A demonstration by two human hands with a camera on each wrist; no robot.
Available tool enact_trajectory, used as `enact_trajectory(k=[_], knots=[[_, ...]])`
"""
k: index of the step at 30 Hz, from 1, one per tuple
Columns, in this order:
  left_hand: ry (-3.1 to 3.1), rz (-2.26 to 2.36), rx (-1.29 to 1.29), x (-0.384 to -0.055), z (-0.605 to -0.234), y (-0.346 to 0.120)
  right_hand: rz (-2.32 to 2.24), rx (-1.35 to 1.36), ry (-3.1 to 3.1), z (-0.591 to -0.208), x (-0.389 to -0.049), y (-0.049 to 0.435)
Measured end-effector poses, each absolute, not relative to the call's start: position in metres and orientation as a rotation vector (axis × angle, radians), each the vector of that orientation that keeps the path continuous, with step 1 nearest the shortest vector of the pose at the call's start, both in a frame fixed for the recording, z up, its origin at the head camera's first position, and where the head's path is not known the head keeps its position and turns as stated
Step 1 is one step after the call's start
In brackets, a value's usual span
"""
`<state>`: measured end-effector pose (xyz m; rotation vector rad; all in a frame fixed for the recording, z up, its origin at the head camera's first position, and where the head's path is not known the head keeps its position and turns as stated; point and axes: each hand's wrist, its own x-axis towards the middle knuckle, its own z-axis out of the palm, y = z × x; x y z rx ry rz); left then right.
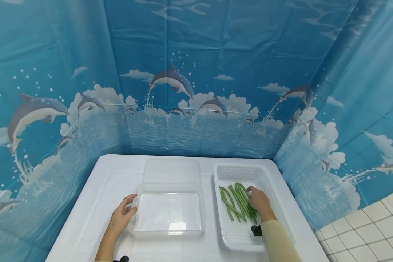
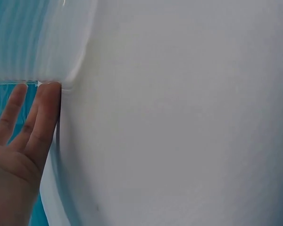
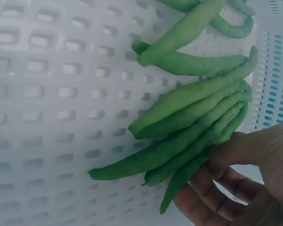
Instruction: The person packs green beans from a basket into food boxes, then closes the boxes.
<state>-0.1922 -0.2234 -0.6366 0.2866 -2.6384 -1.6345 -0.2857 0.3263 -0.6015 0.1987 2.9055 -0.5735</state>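
Note:
Long green beans (image 1: 240, 200) lie in a white perforated basket (image 1: 227, 233) on the right side of the table. My right hand (image 1: 259, 201) is at the right edge of the beans. In the right wrist view, its thumb and fingers pinch the outermost green bean (image 3: 185, 180), while other green beans (image 3: 188, 113) lie alongside. On the left, a clear plastic container (image 1: 168, 213) stands on the table. My left hand (image 1: 120, 215) touches its left wall with fingers extended; in the left wrist view the fingertips (image 2: 49, 89) meet the container's edge (image 2: 78, 70).
Behind the container lies a translucent rectangular lid (image 1: 171, 171). Everything stands on a white table (image 1: 118, 174). A blue dolphin-print curtain (image 1: 196, 131) encloses the back and sides, with white tiles (image 1: 363, 229) at lower right.

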Motion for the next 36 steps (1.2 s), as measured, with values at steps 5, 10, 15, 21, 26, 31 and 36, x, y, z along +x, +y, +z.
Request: enact_trajectory(k=[5,10,15,21,26,31,36], knots=[[-2.609,-1.68,0.258,-0.192,-0.641,-0.226,-0.609,0.197,2.909,-0.602,-0.286,0.328],[-2.599,-1.714,0.268,-0.191,-0.643,-0.226,-0.717,0.22,2.9,-0.592,-0.285,0.333],[-2.601,-1.717,0.265,-0.19,-0.642,-0.225,-0.889,0.243,2.854,-0.576,-0.287,0.336],[-2.607,-1.701,0.263,-0.189,-0.641,-0.226,-1.129,0.198,2.785,-0.54,-0.289,0.311],[-2.613,-1.703,0.27,-0.188,-0.64,-0.226,-1.25,0.096,2.761,-0.503,-0.287,0.269],[-2.617,-1.701,0.277,-0.188,-0.639,-0.225,-1.291,-0.065,2.754,-0.479,-0.285,0.217],[-2.619,-1.684,0.281,-0.188,-0.639,-0.226,-1.257,-0.266,2.742,-0.477,-0.281,0.156]])
